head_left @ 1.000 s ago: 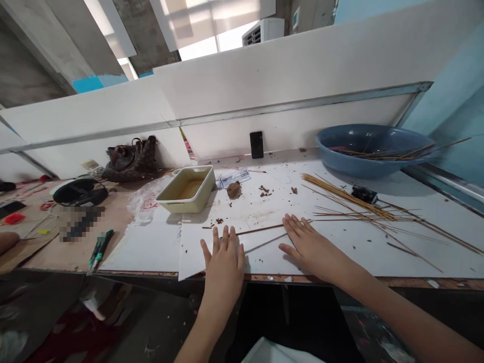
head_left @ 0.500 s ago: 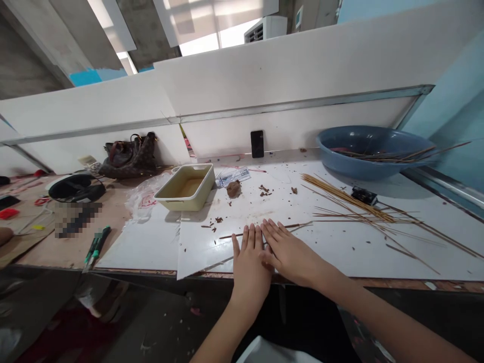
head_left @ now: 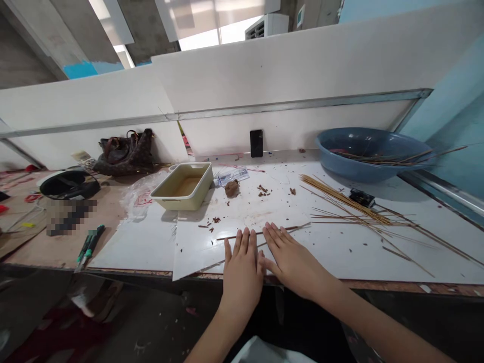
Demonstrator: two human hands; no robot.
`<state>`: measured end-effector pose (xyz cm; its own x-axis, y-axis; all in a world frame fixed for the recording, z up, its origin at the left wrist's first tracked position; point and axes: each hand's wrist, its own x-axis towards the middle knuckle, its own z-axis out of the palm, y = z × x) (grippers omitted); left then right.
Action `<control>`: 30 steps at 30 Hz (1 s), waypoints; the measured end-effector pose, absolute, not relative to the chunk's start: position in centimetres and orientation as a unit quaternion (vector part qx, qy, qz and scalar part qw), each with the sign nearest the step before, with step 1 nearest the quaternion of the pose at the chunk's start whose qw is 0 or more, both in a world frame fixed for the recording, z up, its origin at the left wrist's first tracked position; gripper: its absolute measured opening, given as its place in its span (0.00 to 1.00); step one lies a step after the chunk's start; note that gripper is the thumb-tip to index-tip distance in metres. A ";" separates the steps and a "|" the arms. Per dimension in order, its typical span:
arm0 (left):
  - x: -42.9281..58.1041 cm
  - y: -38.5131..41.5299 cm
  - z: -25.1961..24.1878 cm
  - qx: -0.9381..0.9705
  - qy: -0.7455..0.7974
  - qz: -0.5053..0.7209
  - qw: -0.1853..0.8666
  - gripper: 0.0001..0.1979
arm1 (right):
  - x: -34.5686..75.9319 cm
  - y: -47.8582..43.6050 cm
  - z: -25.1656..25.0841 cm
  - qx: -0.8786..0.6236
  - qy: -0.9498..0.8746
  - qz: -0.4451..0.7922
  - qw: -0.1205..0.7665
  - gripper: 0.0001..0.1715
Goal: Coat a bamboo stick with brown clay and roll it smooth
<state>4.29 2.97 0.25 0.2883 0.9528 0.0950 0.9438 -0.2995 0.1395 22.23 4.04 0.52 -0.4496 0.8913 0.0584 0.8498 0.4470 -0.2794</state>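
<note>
My left hand (head_left: 244,267) lies flat, palm down, on the white board (head_left: 196,252), fingers stretched out. Beside it my right hand (head_left: 291,257) is also flat, angled inward, its thumb close to the left hand. Under both sets of fingertips runs a thin brown-coated incense stick (head_left: 227,238), which shows at either side and in the gap between the hands. Its middle parts are hidden by the fingers. Beyond the hands sits a lump of brown dough (head_left: 232,188), with small brown crumbs (head_left: 263,190) scattered around it.
Bare thin sticks (head_left: 344,199) lie in a bundle at right, near a small black object (head_left: 362,197). Behind are a blue basin (head_left: 351,164) holding sticks and a phone (head_left: 256,143). Leftward are a cream tub (head_left: 181,202), a handbag (head_left: 126,154) and green-handled cutters (head_left: 91,244).
My hands have moved slightly apart, the left one shifting left and toward me. More of the incense stick shows between them. The view has shifted a little.
</note>
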 end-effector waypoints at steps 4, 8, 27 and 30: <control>4.0 2.2 0.3 0.800 0.594 0.086 0.031 0.29 | 22.7 3.2 0.4 -0.513 -0.847 0.108 0.084 0.50; 4.5 4.9 1.3 0.782 0.617 0.076 0.047 0.29 | 22.0 6.6 1.3 -0.538 -0.833 0.115 0.054 0.52; 3.2 5.1 1.9 0.764 0.640 0.060 0.053 0.30 | 22.3 6.6 0.0 -0.543 -0.831 0.089 0.087 0.52; 2.5 3.2 1.4 0.772 0.630 0.052 0.063 0.30 | 22.9 4.3 -0.7 -0.534 -0.836 0.078 0.099 0.54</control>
<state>2.52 3.17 1.44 0.2001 0.9798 0.0013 0.9667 -0.1977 0.1625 22.89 4.33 -0.74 -0.4103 0.9083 0.0819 0.8776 0.4177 -0.2352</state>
